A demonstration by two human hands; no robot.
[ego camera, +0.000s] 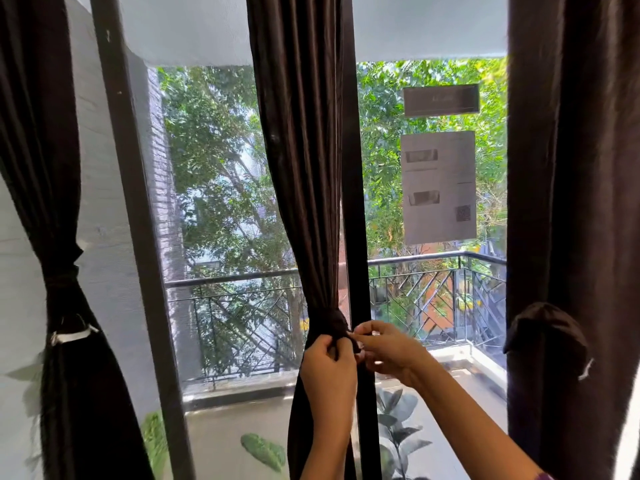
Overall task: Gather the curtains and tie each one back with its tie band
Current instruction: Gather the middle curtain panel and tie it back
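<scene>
Clamping the tie band (336, 323) round the middle curtain (300, 168): left hand (329, 370) and, seemingly, blurred right hand (386, 351) grip

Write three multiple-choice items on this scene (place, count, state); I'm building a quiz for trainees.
1. Both hands work at which curtain? A. leftmost B. centre one C. rightmost
2. How many dark curtains show? A. two B. three C. four
3. The left curtain is: A. tied back B. hanging loose C. taken down
Answers: 1 B, left hand and right hand meet at the middle curtain's tie band. 2 B, a right curtain completes three. 3 A, a dark band cinches it.
</scene>
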